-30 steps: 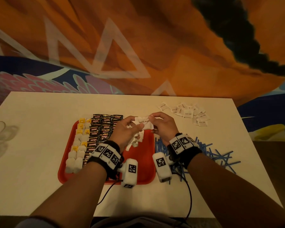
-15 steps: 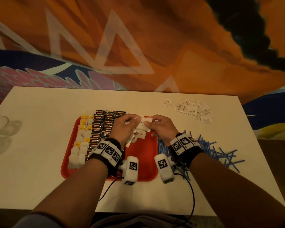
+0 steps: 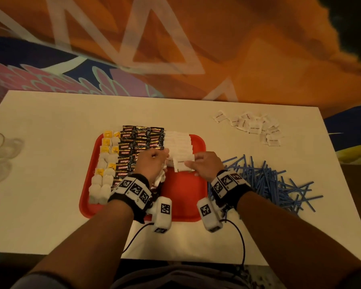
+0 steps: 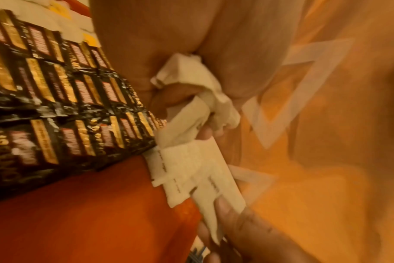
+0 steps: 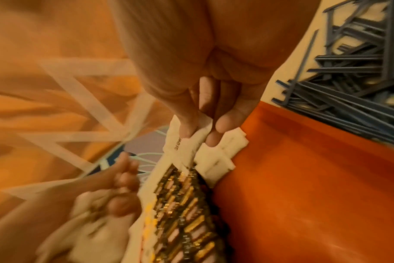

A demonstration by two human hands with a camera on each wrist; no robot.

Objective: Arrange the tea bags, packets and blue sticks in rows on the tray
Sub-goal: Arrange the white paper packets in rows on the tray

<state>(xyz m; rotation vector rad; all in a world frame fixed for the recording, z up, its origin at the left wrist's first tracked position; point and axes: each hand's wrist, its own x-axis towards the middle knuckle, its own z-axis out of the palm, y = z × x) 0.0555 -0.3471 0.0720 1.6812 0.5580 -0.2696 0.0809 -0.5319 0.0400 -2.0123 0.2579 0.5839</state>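
While your left hand (image 3: 152, 163) bunches spare white packets (image 4: 191, 99) in curled fingers | tea bags (image 3: 104, 163), dark packets (image 3: 140, 142) rowed on tray (image 3: 183, 201) | right hand (image 3: 206, 165) pinches one packet (image 3: 182, 163), seemingly touching the white row | blue sticks (image 3: 269, 180) loose on worktop (image 3: 50, 163)

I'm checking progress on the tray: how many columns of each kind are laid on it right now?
Tea bags: 2 columns
Black Kopiko packets: 3 columns
White packets: 1 column
Blue sticks: 0 columns, all lie loose beside the tray
Total: 6 columns
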